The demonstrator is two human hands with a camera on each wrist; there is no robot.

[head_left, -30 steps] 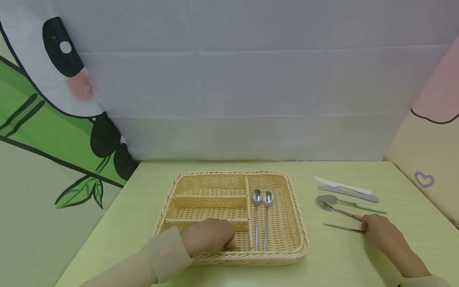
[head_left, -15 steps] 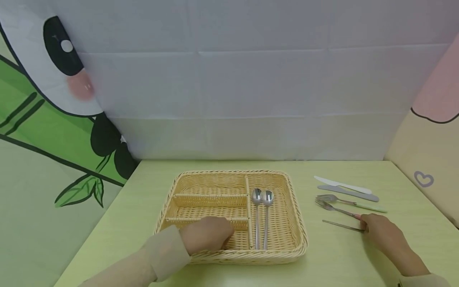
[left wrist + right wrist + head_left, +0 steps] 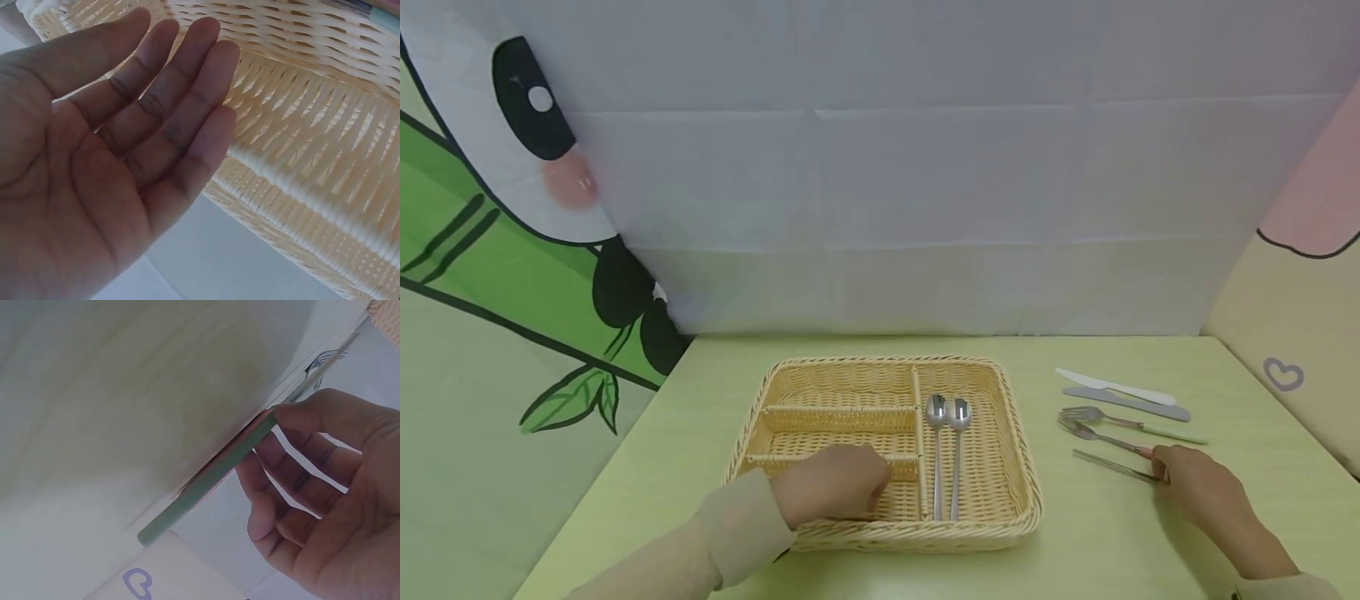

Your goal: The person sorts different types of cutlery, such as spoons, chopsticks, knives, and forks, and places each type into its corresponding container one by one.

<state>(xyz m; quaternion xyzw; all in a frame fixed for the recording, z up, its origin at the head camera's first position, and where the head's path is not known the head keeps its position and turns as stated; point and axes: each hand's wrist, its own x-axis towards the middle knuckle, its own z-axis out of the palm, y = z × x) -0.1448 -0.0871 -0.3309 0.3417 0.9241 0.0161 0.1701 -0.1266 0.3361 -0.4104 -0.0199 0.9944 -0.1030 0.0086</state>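
Observation:
My left hand (image 3: 835, 481) is low over the near-left compartment of the wicker cutlery basket (image 3: 958, 536). The left wrist view shows its fingers relaxed, with nothing between them, beside the woven wall (image 3: 312, 169). At the right, my right hand (image 3: 1201, 492) pinches slim metal chopsticks (image 3: 1112, 464), their far ends pointing left toward the basket. A fork with a pink handle (image 3: 1105, 437) lies just behind the fingertips, its handle end hidden by the hand. Beyond it is a fork with a green handle (image 3: 1176, 433); the right wrist view shows a green handle (image 3: 206, 481) by the fingers.
Two metal spoons, a left spoon (image 3: 937, 450) and a right spoon (image 3: 958, 454), lie in the basket's long right compartment. A white knife (image 3: 1120, 387) and a grey knife (image 3: 1127, 402) lie behind the forks. The back wall (image 3: 880, 183) borders the pale green table (image 3: 700, 392).
The chopsticks' left end has risen slightly and two thin lines now show. The left hand has shifted slightly up in the basket. The right hand has barely moved.

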